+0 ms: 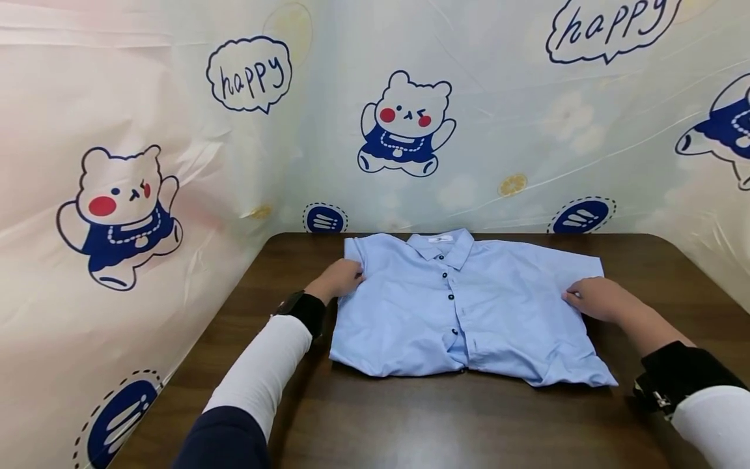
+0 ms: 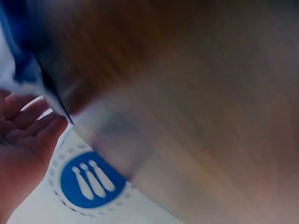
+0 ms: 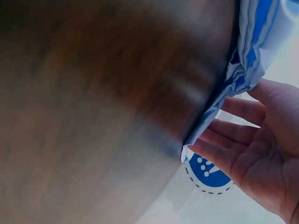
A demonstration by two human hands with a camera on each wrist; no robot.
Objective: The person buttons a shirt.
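- Shirt [image 1: 398, 306], light blue and short-sleeved, lies front up near the far edge of the brown table [image 1: 375, 430], its collar [image 1: 463, 246] away from us and its rumpled lower edge toward us.
- Our left hand [image 1: 336, 279] pinches the cloth beside the sleeve on our left, knuckles up, fingers pointing inward.
- Our left forearm, in a white cuff [image 1: 266, 361] with a black wristband [image 1: 306, 312], slants up and inward from the lower left.
- Our right hand [image 1: 600, 298] pinches the opposite side just below the other sleeve, back of the hand uppermost, wrist bent toward the cloth.
- Our right forearm reaches in from the lower right, also banded in black.
- From the right wrist we see fingers slightly bent and somewhat apart, their tips meeting the folded fabric.
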